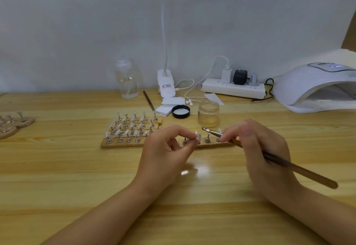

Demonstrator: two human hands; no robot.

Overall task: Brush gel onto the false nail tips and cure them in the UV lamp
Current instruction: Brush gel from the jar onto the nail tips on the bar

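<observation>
Wooden tabletop (57,167) | left hand (163,154) pinches nail tip (197,136) | right hand (264,148) grips brush (300,169) | steady tip, stroke lightly.

Both forearms enter from the lower frame edge and converge at centre. Left hand (165,152): fingers curled, thumb and forefinger pinched together (a small item between them). Right hand (264,148): fingers curled in a pen-style grip, palm turned inward.

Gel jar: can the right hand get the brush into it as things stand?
Probably yes. The gel jar stands open just beyond the right hand, its lid off beside it; nothing lies between brush tip and jar mouth.
</observation>
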